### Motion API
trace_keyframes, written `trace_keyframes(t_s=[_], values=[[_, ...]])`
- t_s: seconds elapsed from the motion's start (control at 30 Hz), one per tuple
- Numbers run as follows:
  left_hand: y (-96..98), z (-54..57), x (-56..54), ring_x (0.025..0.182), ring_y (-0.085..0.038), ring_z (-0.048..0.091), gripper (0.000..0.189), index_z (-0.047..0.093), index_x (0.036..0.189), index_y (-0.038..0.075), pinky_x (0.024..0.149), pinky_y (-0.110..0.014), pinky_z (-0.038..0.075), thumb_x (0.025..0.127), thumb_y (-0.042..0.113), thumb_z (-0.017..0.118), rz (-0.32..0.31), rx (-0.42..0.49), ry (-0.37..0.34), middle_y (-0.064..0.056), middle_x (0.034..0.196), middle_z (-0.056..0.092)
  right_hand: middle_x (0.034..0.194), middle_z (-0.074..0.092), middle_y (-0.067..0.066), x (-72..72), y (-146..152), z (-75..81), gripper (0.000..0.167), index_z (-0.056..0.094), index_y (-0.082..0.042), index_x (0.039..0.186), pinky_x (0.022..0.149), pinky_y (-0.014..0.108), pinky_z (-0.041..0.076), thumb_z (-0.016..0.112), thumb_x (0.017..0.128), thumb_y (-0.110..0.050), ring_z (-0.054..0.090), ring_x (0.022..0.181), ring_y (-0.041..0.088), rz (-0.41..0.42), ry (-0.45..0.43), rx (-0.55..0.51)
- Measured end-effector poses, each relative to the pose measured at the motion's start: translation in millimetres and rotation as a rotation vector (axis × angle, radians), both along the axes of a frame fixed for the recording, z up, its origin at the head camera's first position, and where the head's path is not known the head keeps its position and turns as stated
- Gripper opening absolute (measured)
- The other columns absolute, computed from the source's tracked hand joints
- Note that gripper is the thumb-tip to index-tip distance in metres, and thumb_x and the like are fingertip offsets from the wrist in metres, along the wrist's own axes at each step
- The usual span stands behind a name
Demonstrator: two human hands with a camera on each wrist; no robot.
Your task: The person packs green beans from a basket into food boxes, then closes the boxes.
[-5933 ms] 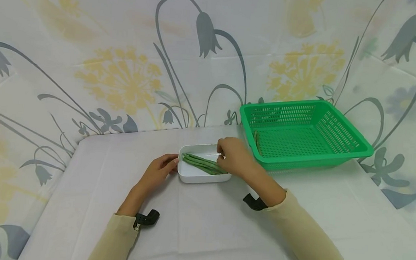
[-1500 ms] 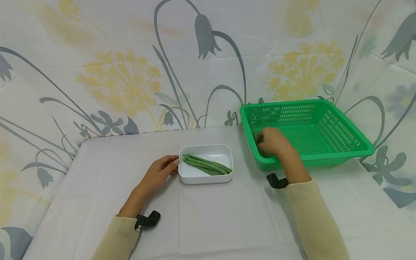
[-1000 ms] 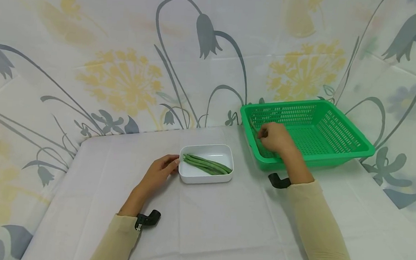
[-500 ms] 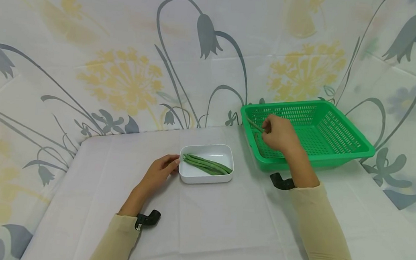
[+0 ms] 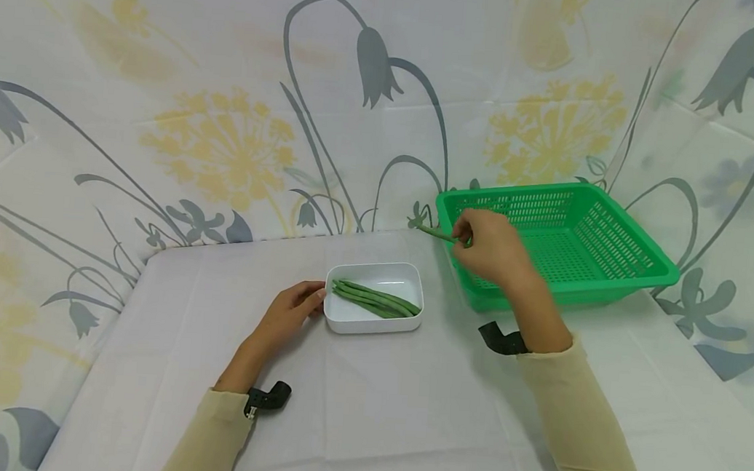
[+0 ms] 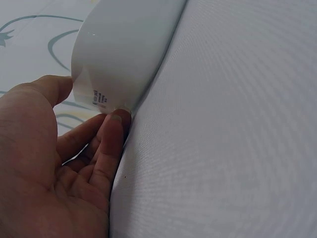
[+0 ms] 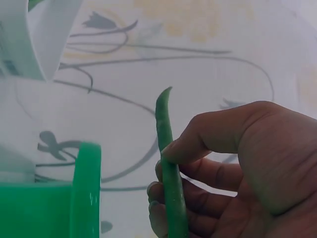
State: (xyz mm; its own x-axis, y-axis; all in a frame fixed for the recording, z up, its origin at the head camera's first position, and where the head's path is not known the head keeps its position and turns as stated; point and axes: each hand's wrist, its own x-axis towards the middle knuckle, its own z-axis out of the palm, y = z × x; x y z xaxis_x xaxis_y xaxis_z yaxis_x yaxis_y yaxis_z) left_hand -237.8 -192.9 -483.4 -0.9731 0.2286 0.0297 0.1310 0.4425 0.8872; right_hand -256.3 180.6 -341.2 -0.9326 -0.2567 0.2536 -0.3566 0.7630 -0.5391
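A green bean [image 5: 436,233] is pinched between the thumb and fingers of my right hand [image 5: 491,247], over the near-left rim of the green basket [image 5: 567,241]. In the right wrist view the bean [image 7: 171,173] points up past the thumb, its lower end out of frame. My left hand [image 5: 286,313] holds the left end of a white dish [image 5: 371,325]. The left wrist view puts its thumb at the dish's [image 6: 124,44] rim and its fingertips low on the side wall. Several green beans [image 5: 375,299] lie lengthwise in the dish.
A white cloth covers the table [image 5: 365,410]. Behind it hangs a flower-patterned curtain [image 5: 241,109], close to the basket's far side. The dish stands left of the basket with a small gap between them. Black cameras [image 5: 269,396] sit on both wrists.
My right hand has picked a green bean from the basket's left side, lifted it and carried it left over the rim. The left hand and dish have stayed nearly in place.
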Motion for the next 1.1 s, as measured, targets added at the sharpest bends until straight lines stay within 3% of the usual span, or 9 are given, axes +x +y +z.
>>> trace_keyframes(t_s=[0.3,0.57,0.7,0.87,1.1], values=[[2.8,3.8,2.3,0.112,-0.031,0.068,0.046,0.056,0.149,-0.003,0.097,-0.045,0.055,0.114,0.027,0.053,0.009,0.000,-0.020,-0.019,0.126,0.071,0.095,0.070,0.011,6.5,-25,-3.3,0.017,0.069,-0.003,0.099,0.077,0.042,0.052,0.062,0.084,-0.002,0.062,0.085,0.028,0.038,0.038,-0.029],[11.4,37.5,19.9,0.109,-0.031,0.067,0.043,0.056,0.146,-0.008,0.096,-0.047,0.056,0.114,0.021,0.053,-0.015,0.009,-0.027,-0.022,0.122,0.072,0.090,0.069,0.009,9.8,-39,-11.1,0.013,0.068,-0.004,0.094,0.071,0.041,0.053,0.062,0.082,-0.002,0.062,0.081,0.026,0.074,0.082,-0.020],[12.3,43.1,24.0,0.108,-0.033,0.067,0.042,0.057,0.145,-0.008,0.095,-0.044,0.056,0.113,0.020,0.053,-0.011,0.010,-0.020,-0.022,0.120,0.072,0.090,0.068,0.008,11.3,-46,-14.4,0.011,0.068,-0.003,0.093,0.073,0.040,0.053,0.063,0.083,-0.002,0.062,0.082,0.025,0.097,0.085,-0.016],[12.4,40.0,21.7,0.108,-0.035,0.067,0.042,0.058,0.144,-0.007,0.095,-0.045,0.055,0.113,0.020,0.054,-0.005,0.004,-0.026,-0.022,0.118,0.072,0.091,0.067,0.008,11.6,-55,-20.3,0.010,0.069,-0.003,0.094,0.074,0.039,0.054,0.065,0.084,-0.002,0.061,0.085,0.025,0.123,0.079,0.004],[3.0,5.1,2.6,0.111,-0.033,0.067,0.045,0.056,0.148,-0.003,0.096,-0.044,0.055,0.114,0.027,0.053,0.012,0.005,-0.034,-0.019,0.121,0.072,0.088,0.067,0.005,11.2,-69,-36.4,0.008,0.071,-0.004,0.093,0.074,0.037,0.054,0.068,0.087,0.000,0.061,0.082,0.022,0.182,0.086,0.061]])
